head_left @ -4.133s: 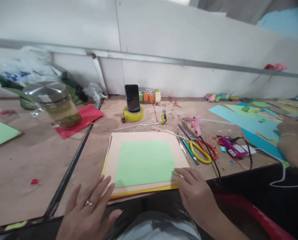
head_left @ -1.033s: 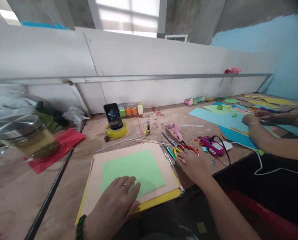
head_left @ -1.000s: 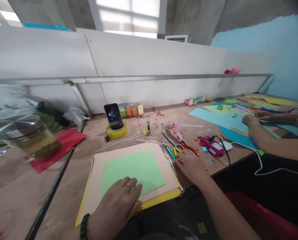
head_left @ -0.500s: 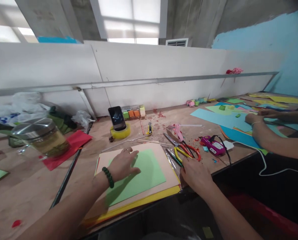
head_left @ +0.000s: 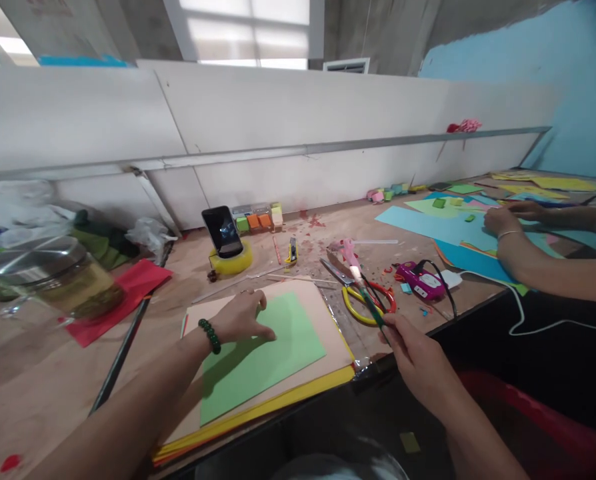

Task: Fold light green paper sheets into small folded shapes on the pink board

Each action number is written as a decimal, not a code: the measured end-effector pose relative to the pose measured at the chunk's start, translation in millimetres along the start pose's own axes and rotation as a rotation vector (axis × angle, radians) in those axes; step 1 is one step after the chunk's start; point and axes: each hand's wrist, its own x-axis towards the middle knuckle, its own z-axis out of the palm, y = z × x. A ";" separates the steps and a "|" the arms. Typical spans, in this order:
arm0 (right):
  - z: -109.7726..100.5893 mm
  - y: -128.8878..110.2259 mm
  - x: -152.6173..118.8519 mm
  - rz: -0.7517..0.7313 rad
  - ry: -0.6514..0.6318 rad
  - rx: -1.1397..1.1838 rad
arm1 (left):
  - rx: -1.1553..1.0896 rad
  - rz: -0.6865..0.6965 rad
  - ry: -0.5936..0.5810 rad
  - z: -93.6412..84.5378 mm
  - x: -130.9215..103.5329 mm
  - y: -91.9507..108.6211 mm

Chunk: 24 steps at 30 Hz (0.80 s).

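My left hand (head_left: 243,317), wearing a dark green bead bracelet, is over the light green paper (head_left: 271,353) with thumb and fingers apart. That paper lies on a stack of peach and yellow sheets (head_left: 323,353). In my right hand (head_left: 418,357) is a slim dark green pen-like tool (head_left: 373,305) with a pale far end; its exact kind is unclear. It points away from me, passing over scissors (head_left: 361,307) with red and yellow handles. Just beyond its far end lies a pink glue gun (head_left: 348,251).
At left a lidded glass jug (head_left: 73,280) stands by red paper (head_left: 148,283). A phone (head_left: 223,230) leans in a yellow tape roll (head_left: 233,260), near a box cutter (head_left: 291,250). At right are a purple power strip (head_left: 421,280) and another person's hands (head_left: 503,220) over coloured paper.
My right hand has picked up the green pen-like tool from beside the paper stack and raised it over the scissors. My left hand stays over the green paper. The view has shifted slightly.
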 end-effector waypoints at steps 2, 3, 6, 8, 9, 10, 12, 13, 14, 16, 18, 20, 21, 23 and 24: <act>5.9 0.2 1.6 -0.007 -0.003 0.075 | -0.016 -0.004 0.001 0.7 0.1 0.4; 8.8 0.8 1.9 -0.008 0.001 0.090 | -0.024 -0.006 -0.002 0.9 -0.1 0.7; 14.6 3.6 1.2 -0.009 0.015 0.079 | -0.040 -0.011 -0.017 1.0 -0.5 0.9; 16.1 4.7 -0.4 -0.004 0.007 0.073 | -0.046 -0.015 -0.030 0.5 0.0 0.6; 16.4 5.0 -1.4 0.002 0.003 0.071 | -0.048 -0.017 -0.037 0.2 0.5 0.4; 16.4 5.0 -2.4 0.006 0.003 0.065 | -0.048 -0.019 -0.044 -0.1 1.0 0.3; 16.1 4.8 -4.2 0.014 -0.006 0.044 | -0.045 -0.022 -0.051 -0.5 1.7 0.5; 16.0 4.8 -4.8 0.021 -0.017 0.033 | -0.042 -0.024 -0.048 -0.5 1.7 0.9; 16.2 4.9 -5.1 0.030 -0.030 0.026 | -0.039 -0.028 -0.041 -0.5 1.5 1.4; 17.5 5.5 -5.1 0.046 -0.047 0.020 | -0.036 -0.041 -0.021 -0.4 0.3 3.0; 20.0 6.2 -4.6 0.042 -0.044 0.014 | -0.035 -0.057 -0.008 -0.5 -1.2 4.6; 23.0 6.2 -3.8 0.020 -0.044 0.005 | -0.036 -0.069 -0.013 -0.9 -2.3 6.1; 24.4 6.0 -3.4 0.007 -0.046 0.002 | -0.038 -0.075 -0.020 -1.3 -2.6 6.6; 26.4 5.5 -2.7 -0.021 -0.053 -0.002 | -0.047 -0.087 -0.035 -2.3 -2.9 7.2; 27.0 5.2 -2.4 -0.033 -0.057 -0.007 | -0.052 -0.094 -0.044 -2.8 -2.9 7.3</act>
